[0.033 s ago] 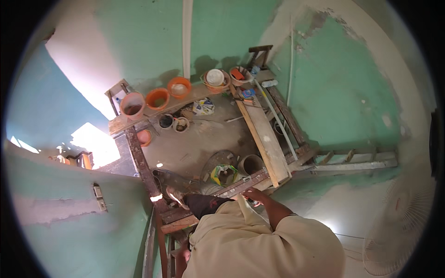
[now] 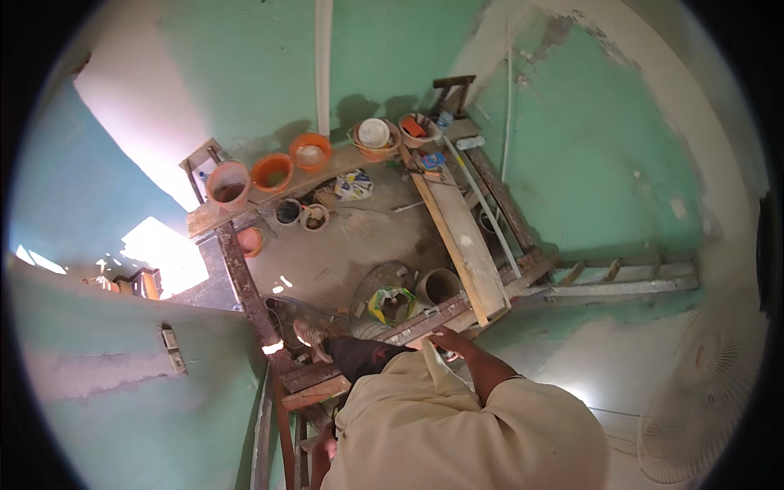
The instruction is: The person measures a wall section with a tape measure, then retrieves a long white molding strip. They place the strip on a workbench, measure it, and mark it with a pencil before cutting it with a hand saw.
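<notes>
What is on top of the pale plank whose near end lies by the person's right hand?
Toward the far end of the plank lie a blue item and some slim things, too small to identify. The plank's surface directly beneath them is covered.

Right arm [image 2: 488, 367] forward, left arm [image 2: 318, 465] low

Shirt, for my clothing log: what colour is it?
The shirt is beige, best seen in the head view.
</notes>
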A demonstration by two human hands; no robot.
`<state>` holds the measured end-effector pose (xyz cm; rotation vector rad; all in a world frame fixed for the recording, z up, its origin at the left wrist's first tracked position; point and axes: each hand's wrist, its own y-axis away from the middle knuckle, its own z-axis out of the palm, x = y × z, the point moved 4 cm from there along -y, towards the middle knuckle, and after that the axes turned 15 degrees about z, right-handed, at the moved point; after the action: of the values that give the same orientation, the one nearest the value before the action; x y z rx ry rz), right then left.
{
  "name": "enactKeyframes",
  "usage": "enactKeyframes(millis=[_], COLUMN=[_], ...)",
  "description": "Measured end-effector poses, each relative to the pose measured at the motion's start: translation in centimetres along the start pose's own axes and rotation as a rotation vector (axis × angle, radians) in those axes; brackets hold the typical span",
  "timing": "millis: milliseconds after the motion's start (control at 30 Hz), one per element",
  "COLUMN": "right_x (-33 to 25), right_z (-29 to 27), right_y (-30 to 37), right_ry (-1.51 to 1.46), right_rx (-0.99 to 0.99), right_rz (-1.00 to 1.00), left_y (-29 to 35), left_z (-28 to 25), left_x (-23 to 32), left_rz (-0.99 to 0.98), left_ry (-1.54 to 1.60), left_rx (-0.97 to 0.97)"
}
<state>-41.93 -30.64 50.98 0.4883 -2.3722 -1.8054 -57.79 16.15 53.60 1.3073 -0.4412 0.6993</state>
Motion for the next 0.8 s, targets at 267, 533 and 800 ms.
enactKeyframes(millis=[267,533,800], right_x=[5.9,16.2,22.0], right_z=[-6.3,-13.9,-21.9], right_y=[-1.2,-5.1,-6.5], right_ry=[-0.028,-0.085,-0.303], right_rx=[0.095,0.144,0.34], right_rz=[-0.103,0.072,0.111], left_y=[-1.2,-7.2,-13.2], left_z=[6.5,9.6,17.1], left_x=[5.7,1.3,2.8], left_rz=[-0.168,-0.191,-0.172], left_ry=[-0.135,-0.075,-0.517], left_rx=[-0.19,-0.296,-0.309])
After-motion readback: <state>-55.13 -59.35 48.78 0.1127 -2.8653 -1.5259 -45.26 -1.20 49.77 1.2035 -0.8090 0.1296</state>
